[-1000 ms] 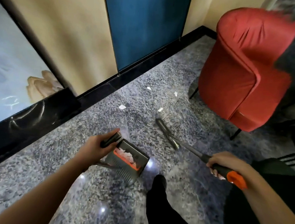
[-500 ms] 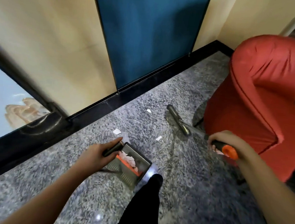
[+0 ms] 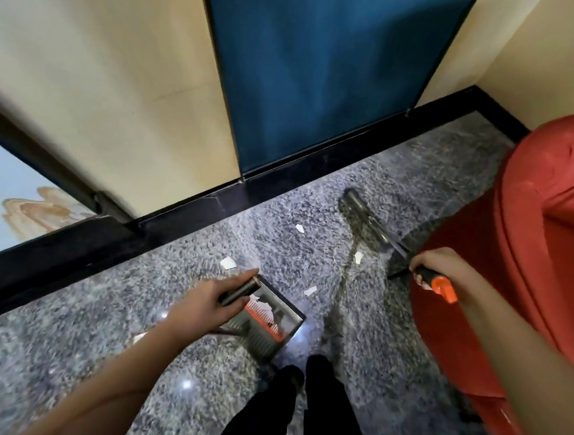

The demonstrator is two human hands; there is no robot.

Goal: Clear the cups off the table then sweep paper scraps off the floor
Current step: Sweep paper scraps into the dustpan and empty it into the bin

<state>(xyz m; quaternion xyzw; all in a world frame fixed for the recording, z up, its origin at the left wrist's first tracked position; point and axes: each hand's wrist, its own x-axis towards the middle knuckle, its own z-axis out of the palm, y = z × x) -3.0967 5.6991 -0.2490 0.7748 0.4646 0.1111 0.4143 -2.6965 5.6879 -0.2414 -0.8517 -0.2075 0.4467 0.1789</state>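
Speckled granite floor [image 3: 96, 356] bears jagged paper scraps [image 3: 228, 263].

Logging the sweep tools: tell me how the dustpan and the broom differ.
The left hand grips the dustpan; the right hand grips the broom. The dustpan holds white scraps; the broom head carries none. The dustpan is near the feet; the broom head reaches out beside the red chair. Both show orange parts.

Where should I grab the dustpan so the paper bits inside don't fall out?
Grab the dustpan by its dark round handle, as the left hand does, coming from the wall side. The handle is a slim bar that the fingers curl round, and holding there likely keeps the tray level so the paper scraps stay in.
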